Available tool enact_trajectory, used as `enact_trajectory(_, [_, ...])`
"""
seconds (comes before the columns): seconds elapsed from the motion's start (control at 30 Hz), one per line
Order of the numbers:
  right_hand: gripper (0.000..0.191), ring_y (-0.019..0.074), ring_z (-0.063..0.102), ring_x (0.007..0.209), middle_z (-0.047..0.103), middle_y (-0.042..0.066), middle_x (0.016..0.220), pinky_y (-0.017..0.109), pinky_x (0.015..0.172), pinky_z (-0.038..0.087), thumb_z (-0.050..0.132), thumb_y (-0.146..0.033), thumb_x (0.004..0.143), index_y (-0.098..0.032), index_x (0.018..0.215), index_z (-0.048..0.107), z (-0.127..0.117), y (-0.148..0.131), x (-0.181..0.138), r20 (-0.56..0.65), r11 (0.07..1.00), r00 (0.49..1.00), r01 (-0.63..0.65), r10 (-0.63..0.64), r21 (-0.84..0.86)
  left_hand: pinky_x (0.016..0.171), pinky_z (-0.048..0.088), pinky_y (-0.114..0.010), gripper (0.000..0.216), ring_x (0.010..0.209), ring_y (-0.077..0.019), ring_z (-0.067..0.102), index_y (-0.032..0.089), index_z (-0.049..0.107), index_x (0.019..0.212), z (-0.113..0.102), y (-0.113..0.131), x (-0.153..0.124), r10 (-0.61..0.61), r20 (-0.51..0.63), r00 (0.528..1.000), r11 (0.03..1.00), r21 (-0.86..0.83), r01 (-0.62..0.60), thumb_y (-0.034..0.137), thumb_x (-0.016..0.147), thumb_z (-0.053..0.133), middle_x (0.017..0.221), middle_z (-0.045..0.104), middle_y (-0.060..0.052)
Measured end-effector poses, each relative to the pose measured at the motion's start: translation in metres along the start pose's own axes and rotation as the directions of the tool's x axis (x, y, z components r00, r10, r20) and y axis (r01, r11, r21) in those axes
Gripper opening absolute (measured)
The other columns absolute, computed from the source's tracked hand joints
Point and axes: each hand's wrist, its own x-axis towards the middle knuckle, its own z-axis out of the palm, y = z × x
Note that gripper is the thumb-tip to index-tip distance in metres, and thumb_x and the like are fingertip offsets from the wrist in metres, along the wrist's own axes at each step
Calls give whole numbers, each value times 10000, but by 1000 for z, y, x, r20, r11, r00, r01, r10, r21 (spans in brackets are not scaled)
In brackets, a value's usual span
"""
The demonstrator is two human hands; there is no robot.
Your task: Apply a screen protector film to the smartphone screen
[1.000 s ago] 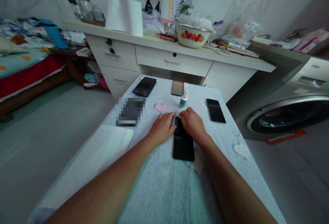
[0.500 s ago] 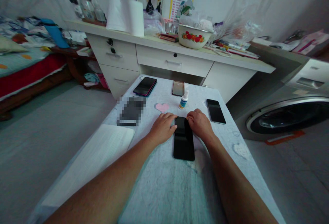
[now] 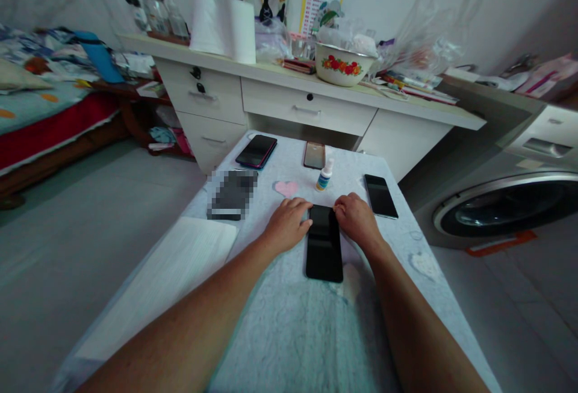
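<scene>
A black smartphone (image 3: 324, 248) lies screen up on the cloth-covered table, between my two hands. My left hand (image 3: 289, 222) grips its upper left corner, with the thumb against the left edge and the fingers bent at the top. At the upper right corner is my right hand (image 3: 356, 215), its fingers curled and pressed together; what they hold, if anything, is hidden. Just beyond the phone stands a small white spray bottle (image 3: 324, 176) with a blue and yellow label. Another dark phone (image 3: 380, 195) lies to the right of my right hand.
At the far left are stacked phones (image 3: 256, 151) and a pixelated dark device (image 3: 232, 195). A phone case (image 3: 314, 155) lies at the far edge. White paper sheets (image 3: 180, 272) cover the left side. Beyond are a drawer desk (image 3: 280, 95) and, on the right, a washing machine (image 3: 501, 164).
My right hand has slid slightly right along the phone's top edge, uncovering more of the upper right corner. My left hand and the phone keep their places; the view shifts slightly.
</scene>
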Motion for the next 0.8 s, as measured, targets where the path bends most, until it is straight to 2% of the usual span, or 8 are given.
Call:
enact_trajectory(0.3, [241, 180, 600, 871, 614, 85, 965, 262, 767, 393, 449, -215, 915, -173, 933, 685, 2, -3, -1, -20, 1000, 1000, 6, -6, -7, 1027, 388, -404, 331, 1141, -233, 519, 175, 564, 1188, -2, 2, -1, -1, 0, 1000, 1000, 0, 1, 235, 865, 529, 1227, 591, -91])
enact_trajectory(0.8, [249, 166, 587, 855, 583, 84, 994, 253, 770, 398, 431, -220, 946, -171, 969, 674, 4, -24, -2, -14, 996, 996, 83, -83, 29, 1034, 387, -408, 364, 1166, -242, 511, 181, 535, 1214, -1, 3, 0, -16, -2, 1000, 1000, 23, 16, 225, 853, 540, 1247, 588, -86])
